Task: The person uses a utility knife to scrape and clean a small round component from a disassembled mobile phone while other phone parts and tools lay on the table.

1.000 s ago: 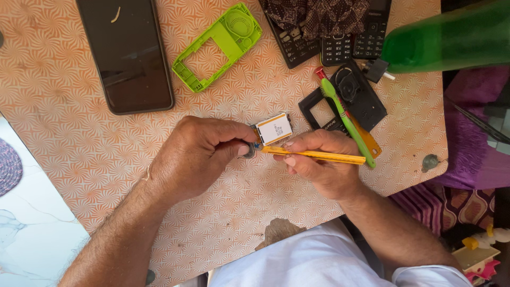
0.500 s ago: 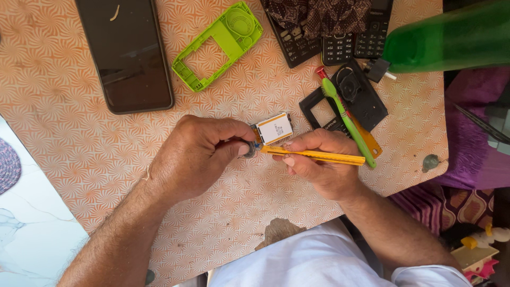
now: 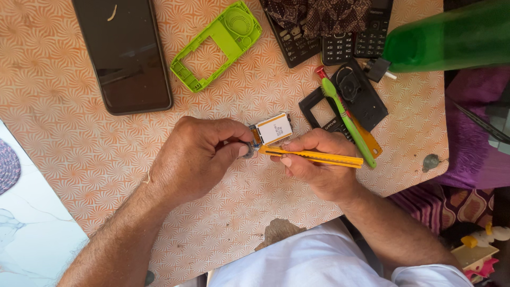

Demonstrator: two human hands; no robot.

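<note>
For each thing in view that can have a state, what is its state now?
left hand: closed on the small display module
right hand: closed on the yellow cutter, tip at the module
smartphone: screen dark, lying flat
green phone frame: empty shell, taken apart
black phone cover: detached, lying flat
green toothbrush: lying across the black cover

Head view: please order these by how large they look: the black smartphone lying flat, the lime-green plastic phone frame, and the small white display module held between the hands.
1. Black smartphone, clearly the largest.
2. Lime-green plastic phone frame.
3. Small white display module, the smallest. It may be raised slightly toward the camera, yet looks smallest anyway.
</note>
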